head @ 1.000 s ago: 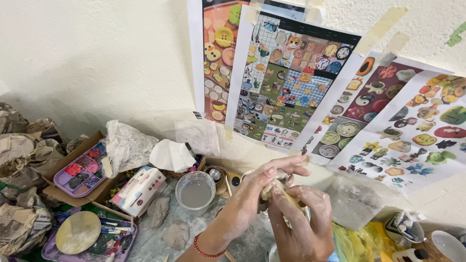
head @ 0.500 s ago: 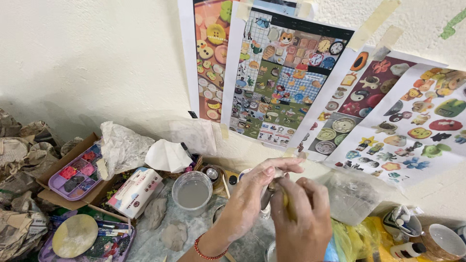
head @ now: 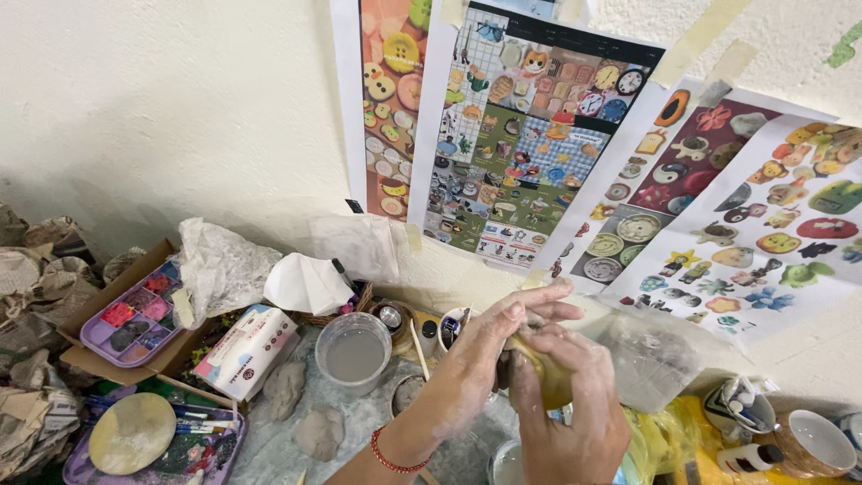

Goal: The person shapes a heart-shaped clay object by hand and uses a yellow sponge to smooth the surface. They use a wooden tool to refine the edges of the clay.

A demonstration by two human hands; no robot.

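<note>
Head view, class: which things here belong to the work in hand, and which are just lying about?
In hand:
left hand and right hand, both on the clay piece
yellow sponge pressed against it

Lying about:
cup of cloudy water
grey clay lumps
paint palette
tissue box
round disc
mug
picture sheets on the wall

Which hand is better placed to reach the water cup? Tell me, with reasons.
Probably left: the left hand sits nearer the water cup; the right hand is farther, holding a yellow thing.

purple paint tray (head: 135,321), red bracelet (head: 388,458), yellow sponge (head: 549,377)
</note>
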